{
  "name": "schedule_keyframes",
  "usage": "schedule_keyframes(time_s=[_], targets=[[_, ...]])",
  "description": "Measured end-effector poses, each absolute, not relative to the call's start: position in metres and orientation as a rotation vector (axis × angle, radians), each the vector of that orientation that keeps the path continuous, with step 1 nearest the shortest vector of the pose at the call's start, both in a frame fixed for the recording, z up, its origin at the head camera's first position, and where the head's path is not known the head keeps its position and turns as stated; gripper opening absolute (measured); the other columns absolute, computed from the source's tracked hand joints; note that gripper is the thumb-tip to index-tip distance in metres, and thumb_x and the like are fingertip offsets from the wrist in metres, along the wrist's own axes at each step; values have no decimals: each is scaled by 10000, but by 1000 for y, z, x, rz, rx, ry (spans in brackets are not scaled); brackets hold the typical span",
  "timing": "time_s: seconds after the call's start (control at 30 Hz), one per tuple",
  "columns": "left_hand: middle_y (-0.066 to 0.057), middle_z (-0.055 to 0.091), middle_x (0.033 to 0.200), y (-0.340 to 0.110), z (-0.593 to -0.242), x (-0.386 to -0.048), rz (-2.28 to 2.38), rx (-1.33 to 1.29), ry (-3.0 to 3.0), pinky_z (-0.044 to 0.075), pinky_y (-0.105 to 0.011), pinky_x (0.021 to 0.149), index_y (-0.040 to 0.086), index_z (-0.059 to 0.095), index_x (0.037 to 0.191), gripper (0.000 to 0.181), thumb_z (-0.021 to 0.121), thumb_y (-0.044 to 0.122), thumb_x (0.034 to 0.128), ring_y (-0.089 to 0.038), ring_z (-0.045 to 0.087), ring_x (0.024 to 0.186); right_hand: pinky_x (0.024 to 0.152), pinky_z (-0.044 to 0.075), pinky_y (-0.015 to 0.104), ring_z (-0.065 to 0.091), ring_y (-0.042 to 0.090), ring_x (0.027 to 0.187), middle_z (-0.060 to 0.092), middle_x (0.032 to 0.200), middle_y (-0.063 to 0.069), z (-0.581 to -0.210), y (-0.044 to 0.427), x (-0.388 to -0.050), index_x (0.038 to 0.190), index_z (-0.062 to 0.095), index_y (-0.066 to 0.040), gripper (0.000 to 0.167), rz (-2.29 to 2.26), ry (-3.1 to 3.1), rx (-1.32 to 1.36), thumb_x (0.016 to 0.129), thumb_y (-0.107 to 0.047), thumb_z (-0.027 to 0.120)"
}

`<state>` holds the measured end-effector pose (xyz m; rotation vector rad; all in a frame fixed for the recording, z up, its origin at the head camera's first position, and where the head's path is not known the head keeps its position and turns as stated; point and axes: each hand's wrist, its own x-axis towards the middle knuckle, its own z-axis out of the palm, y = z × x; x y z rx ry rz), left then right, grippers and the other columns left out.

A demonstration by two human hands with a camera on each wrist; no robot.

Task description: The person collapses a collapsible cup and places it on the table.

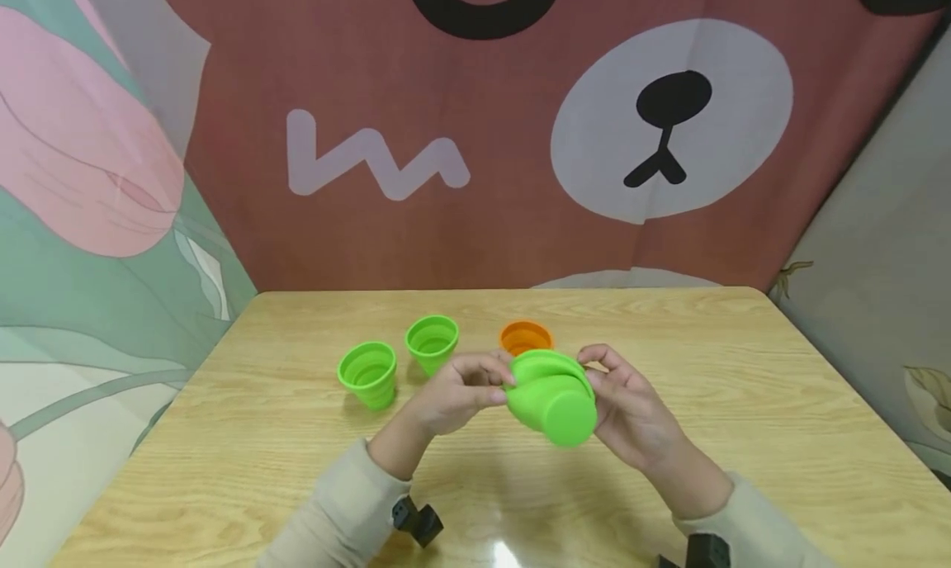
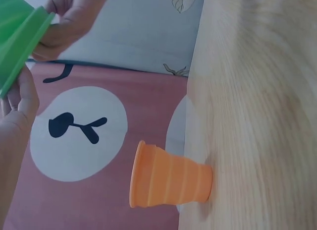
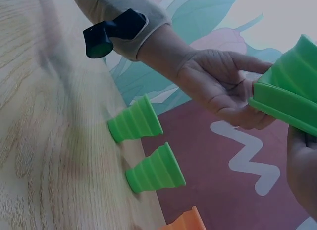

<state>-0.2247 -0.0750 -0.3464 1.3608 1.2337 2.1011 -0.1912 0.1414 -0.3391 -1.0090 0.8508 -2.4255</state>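
Note:
Both hands hold a green collapsible cup (image 1: 553, 403) above the table, tilted with its base facing the head camera. Its wall looks partly folded near the rim. My left hand (image 1: 455, 393) pinches the cup's left edge between thumb and fingers. On the opposite edge, my right hand (image 1: 641, 415) grips the rim. The right wrist view shows the left hand's thumb and fingers on either side of the cup's rim (image 3: 282, 108). Behind the held cup stands an orange collapsible cup (image 1: 526, 337), its lower part hidden in the head view.
Two more green cups stand upright at the left, one nearer (image 1: 369, 374) and one farther back (image 1: 432, 343). All rest on a light wooden table (image 1: 743, 370). A patterned cloth with a bear face (image 1: 483, 246) hangs behind the table's far edge.

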Motion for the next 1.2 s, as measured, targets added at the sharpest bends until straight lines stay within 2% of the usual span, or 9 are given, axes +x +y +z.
schedule_keyframes(time_s=[0.17, 0.37, 0.57, 0.73, 0.87, 1.0, 1.2], targets=[[37, 480, 950, -75, -343, -221, 2109, 1409, 1313, 403, -164, 656, 202, 607, 933, 159, 583, 98, 815, -77, 452, 776, 723, 469, 222, 560, 147, 811, 549, 960, 84, -340, 140, -193, 1052, 454, -16, 360, -2430, 817, -986, 905, 84, 142], [33, 460, 860, -74, -341, -222, 2134, 1424, 1356, 365, -146, 584, 139, 525, 870, 106, 593, 95, 803, -62, 416, 706, 732, 463, 229, 556, 155, 826, 543, 958, 83, -340, 138, -195, 1067, 440, -14, 340, -2425, 792, -1001, 906, 82, 156], [-7, 468, 879, -75, -339, -219, 2185, 1264, 1419, 427, -153, 635, 78, 409, 937, 267, 560, -31, 745, -93, 466, 752, 737, 466, 234, 563, 167, 829, 550, 949, 96, -343, 136, -195, 1051, 439, -9, 354, -2447, 787, -988, 895, 107, 143], [-48, 476, 892, -75, -337, -216, 2184, 1152, 1524, 456, -178, 629, -13, 337, 1034, 391, 486, -124, 691, -117, 497, 763, 777, 455, 243, 553, 168, 853, 561, 941, 101, -344, 135, -195, 1041, 432, -2, 321, -2457, 802, -1020, 892, 119, 174], [-64, 474, 942, -78, -336, -216, 2143, 1251, 1488, 455, -192, 672, -47, 302, 1098, 426, 484, -119, 721, -119, 497, 807, 768, 462, 246, 556, 170, 849, 565, 935, 104, -342, 135, -194, 1016, 436, -1, 290, -2474, 820, -1030, 894, 118, 202], [-72, 467, 1029, -82, -335, -218, 2065, 1359, 1376, 442, -222, 763, -152, 245, 1147, 471, 507, -88, 761, -132, 485, 893, 732, 473, 240, 561, 171, 842, 566, 940, 104, -339, 137, -192, 1011, 443, -5, 280, -2476, 828, -1047, 899, 106, 212], [-55, 494, 1100, -83, -335, -220, 2028, 1354, 1324, 440, -251, 811, -225, 188, 1179, 569, 553, -8, 801, -144, 500, 953, 724, 473, 234, 562, 172, 844, 569, 946, 106, -338, 139, -190, 1005, 449, -7, 305, -2471, 839, -1036, 895, 117, 193]])
